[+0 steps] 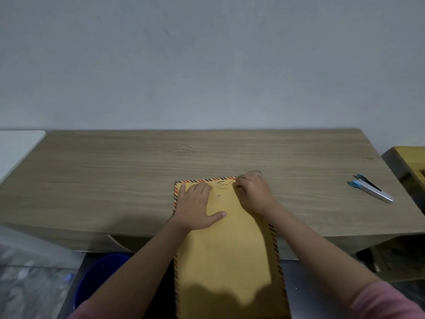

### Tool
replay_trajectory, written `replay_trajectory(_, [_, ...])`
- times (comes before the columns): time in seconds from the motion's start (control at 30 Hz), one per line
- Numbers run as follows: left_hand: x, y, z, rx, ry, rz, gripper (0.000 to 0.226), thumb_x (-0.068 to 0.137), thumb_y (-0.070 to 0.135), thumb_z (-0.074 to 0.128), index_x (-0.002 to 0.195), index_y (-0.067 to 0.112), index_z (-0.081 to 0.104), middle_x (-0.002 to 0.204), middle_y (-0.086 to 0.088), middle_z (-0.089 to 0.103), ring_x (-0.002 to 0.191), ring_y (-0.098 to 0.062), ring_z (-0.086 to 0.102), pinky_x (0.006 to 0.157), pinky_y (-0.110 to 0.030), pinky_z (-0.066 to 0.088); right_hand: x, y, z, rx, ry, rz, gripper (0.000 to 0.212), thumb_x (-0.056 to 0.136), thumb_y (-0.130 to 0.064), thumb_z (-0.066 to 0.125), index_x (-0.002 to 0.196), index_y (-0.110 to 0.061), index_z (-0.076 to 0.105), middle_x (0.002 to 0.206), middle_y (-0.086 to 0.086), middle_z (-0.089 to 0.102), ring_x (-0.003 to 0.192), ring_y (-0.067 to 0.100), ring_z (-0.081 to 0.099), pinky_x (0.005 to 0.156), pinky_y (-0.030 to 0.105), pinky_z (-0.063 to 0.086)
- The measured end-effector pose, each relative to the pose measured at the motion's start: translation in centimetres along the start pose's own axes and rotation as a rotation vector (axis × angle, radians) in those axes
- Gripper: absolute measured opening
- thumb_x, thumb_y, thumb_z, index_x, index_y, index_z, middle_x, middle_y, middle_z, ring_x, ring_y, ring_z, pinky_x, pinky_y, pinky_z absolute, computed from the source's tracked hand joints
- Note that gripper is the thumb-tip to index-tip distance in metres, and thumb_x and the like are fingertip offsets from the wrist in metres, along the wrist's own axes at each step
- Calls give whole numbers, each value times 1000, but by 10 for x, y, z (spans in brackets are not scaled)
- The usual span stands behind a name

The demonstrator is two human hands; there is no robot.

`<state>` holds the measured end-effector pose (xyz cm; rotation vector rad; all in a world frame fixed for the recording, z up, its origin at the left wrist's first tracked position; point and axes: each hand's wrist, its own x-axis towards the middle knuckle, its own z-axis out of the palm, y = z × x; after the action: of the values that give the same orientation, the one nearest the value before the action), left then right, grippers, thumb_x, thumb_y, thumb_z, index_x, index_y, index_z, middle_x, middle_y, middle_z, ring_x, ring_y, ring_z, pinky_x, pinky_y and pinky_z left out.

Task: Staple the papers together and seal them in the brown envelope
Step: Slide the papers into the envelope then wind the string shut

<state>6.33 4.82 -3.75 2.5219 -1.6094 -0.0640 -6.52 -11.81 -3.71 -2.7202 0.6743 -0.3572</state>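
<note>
A brown envelope (230, 245) with a red and dark striped border lies lengthwise on the wooden table, its near end hanging over the table's front edge. Its flap end is folded down at the far side, and two small metal buttons show there. My left hand (197, 206) lies flat on the upper left of the envelope with fingers spread. My right hand (251, 194) pinches a thin dark closure string (255, 172) at the envelope's top right corner. A silver and blue stapler (370, 190) lies far right on the table. No papers are visible.
The wooden table (161, 171) stands against a grey wall. A white surface (16, 148) is at the left, a yellow wooden piece (411, 162) at the right. A blue bucket (101, 279) and clear plastic (30, 272) sit below the table's front edge.
</note>
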Motion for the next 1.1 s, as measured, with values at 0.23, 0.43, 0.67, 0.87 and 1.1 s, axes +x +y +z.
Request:
replay_trajectory(0.23, [-7,-4,13,-57,-46,-62,102,67,89,22,149,28,18,153,2,23,141,-20,19,115,-54,7,19,-10,-1,3,-83,-26,33,87,-36,58,118,-24,61,101,3,52,100,23,46,84,36,34])
replay_trajectory(0.43, [-4,-5,15,-112,-94,-80,101,69,87,27,150,32,5,160,12,-7,147,-10,-6,114,-56,-6,27,-14,4,45,-100,18,14,86,-23,58,96,-16,65,101,4,54,101,25,47,85,39,37])
replay_trajectory(0.67, [-3,-5,15,-110,-96,-89,101,68,88,28,150,35,1,159,12,-7,147,-11,-7,114,-56,-4,24,-15,9,-156,-148,-59,15,90,-15,42,101,-7,50,106,14,57,100,33,50,82,39,35])
replay_trajectory(0.87, [-3,-5,17,-113,-82,-90,101,69,87,28,150,34,1,160,13,-5,147,-11,-5,114,-56,-3,18,-12,3,177,-103,13,11,84,-18,61,91,-10,58,88,3,57,89,26,55,75,36,44])
replay_trajectory(1.1, [-3,-5,17,-111,-71,-92,100,70,86,31,150,34,1,160,12,-3,147,-11,-3,114,-57,-1,30,-18,5,163,-174,77,7,86,-10,54,85,-7,61,95,12,56,92,32,56,78,40,48])
